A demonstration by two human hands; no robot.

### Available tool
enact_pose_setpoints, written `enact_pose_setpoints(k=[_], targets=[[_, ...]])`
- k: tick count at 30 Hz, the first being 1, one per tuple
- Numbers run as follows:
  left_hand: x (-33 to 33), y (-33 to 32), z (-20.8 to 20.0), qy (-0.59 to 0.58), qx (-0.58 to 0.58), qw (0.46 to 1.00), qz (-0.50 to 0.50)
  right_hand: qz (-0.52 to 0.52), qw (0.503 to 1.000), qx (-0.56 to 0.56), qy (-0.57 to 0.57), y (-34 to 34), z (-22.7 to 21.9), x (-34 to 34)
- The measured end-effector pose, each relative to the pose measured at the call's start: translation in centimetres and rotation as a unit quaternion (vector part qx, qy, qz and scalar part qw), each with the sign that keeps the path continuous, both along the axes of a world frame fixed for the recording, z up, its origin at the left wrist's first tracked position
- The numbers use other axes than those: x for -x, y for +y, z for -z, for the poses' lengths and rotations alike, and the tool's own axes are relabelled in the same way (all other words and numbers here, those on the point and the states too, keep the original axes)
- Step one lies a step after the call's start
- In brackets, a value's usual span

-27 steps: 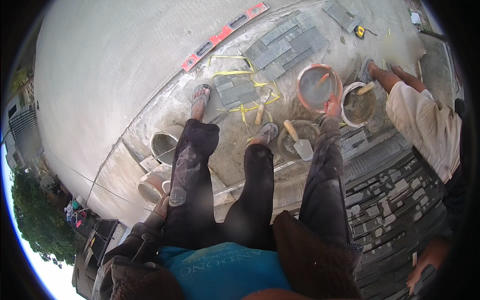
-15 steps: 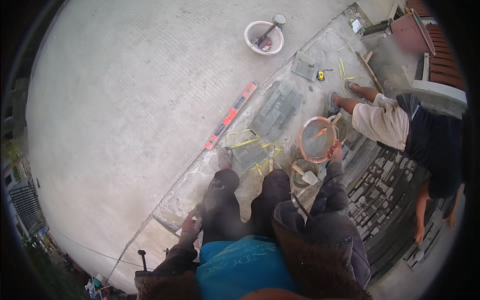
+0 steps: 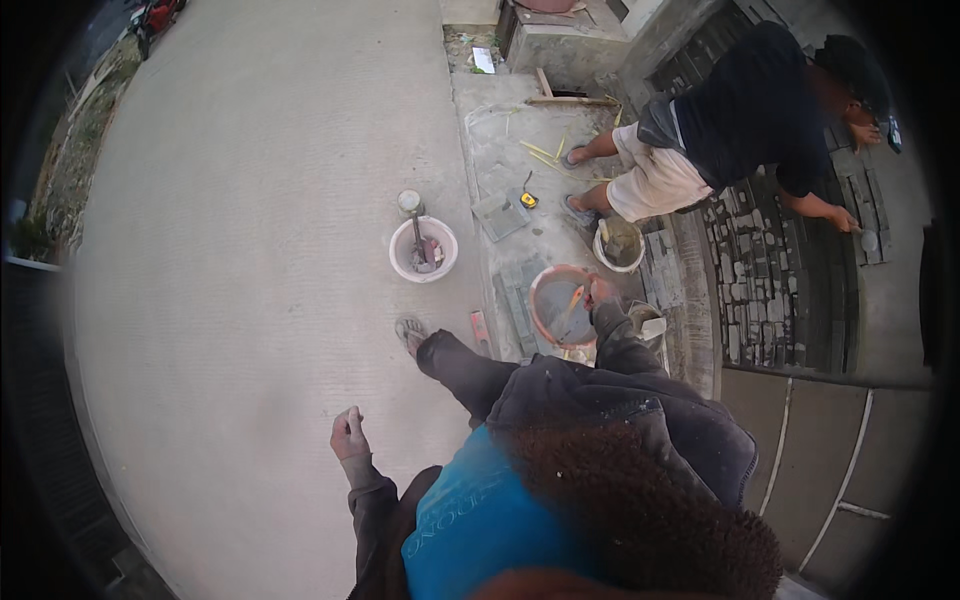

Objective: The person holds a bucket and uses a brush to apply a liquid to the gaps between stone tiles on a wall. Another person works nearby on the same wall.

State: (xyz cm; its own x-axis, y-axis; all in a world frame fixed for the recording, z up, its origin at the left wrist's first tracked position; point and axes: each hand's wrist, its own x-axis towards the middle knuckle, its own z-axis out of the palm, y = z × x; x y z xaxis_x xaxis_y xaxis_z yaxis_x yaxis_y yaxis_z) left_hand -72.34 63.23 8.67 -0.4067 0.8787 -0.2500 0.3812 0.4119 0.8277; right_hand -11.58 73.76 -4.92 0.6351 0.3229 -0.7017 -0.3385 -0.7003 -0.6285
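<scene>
My right hand (image 3: 600, 291) grips the rim of an orange basin (image 3: 538, 318). Grey liquid fills the basin, and a brush with an orange handle (image 3: 576, 297) rests in it. Out to my left, over the concrete, my left hand (image 3: 348, 435) hangs with its fingers curled and nothing visible in them. Partly behind my right forearm is a bucket with a trowel (image 3: 653, 328). Grey stone strips (image 3: 515, 300) lie beside the basin, which covers part of them.
Ahead stands a white bucket (image 3: 451, 255) holding tools. A red spirit level (image 3: 480, 330) lies near my foot. A co-worker (image 3: 740, 110) bends at a stone-clad wall (image 3: 755, 290) on the right, beside a mortar bucket (image 3: 620, 245). A yellow tape measure (image 3: 528, 200) lies farther off.
I have stepped forward, one foot now on the concrete, and my view has turned. The basin stays in my right hand. My left hand has swung out from beside my leg.
</scene>
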Motion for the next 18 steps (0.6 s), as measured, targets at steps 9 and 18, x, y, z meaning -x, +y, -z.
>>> enact_pose_setpoints(k=[9,18], targets=[[6.9,33.9,2.2,-0.228,0.059,0.966,0.103,0.041,0.993,-0.11,-0.001,15.8,-7.3,15.1],[-3.7,60.6,1.8,-0.146,0.239,0.813,0.51,0.077,0.929,-0.335,0.136,37.6,-26.1,31.2]])
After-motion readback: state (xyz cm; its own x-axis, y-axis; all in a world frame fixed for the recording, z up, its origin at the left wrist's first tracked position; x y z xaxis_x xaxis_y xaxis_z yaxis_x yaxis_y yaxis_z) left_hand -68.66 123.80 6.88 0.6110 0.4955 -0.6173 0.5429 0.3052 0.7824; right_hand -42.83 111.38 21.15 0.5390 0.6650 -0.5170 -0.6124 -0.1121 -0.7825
